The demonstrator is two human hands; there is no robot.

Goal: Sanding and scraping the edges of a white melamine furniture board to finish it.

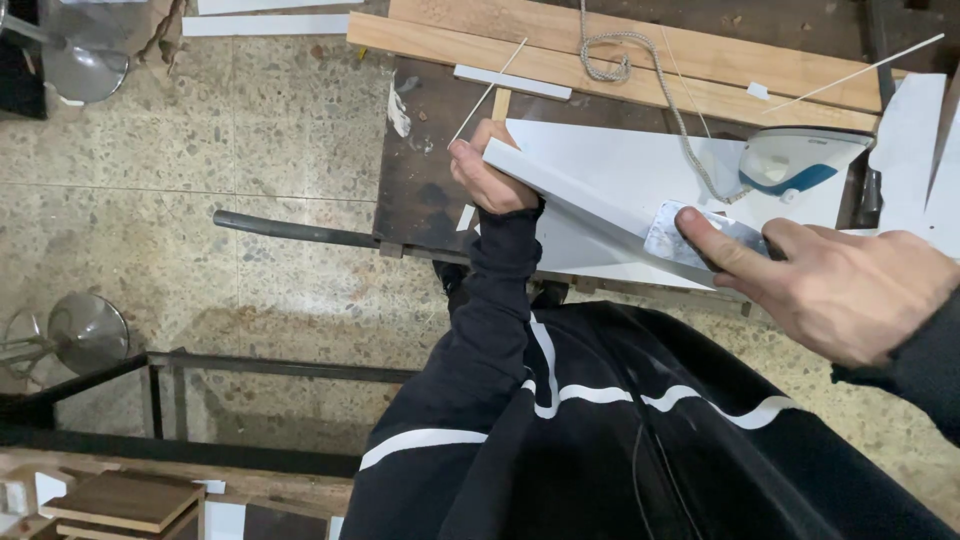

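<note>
My left hand (487,173) grips the far end of a narrow white board (575,195) held on edge over a larger white panel (640,165). My right hand (835,285) presses a flat metal scraper blade (700,238) against the near end of that board's edge, forefinger stretched along the blade. The panel lies on a dark workbench (425,195). A thin white edging strip (487,92) trails away from the board's far end.
A white and blue clothes iron (800,160) with a braided cord (640,70) rests on the panel. Wooden planks (620,50) lie at the bench's back. A metal bar (290,230), metal stool bases (85,330) and a terrazzo floor (200,150) are left.
</note>
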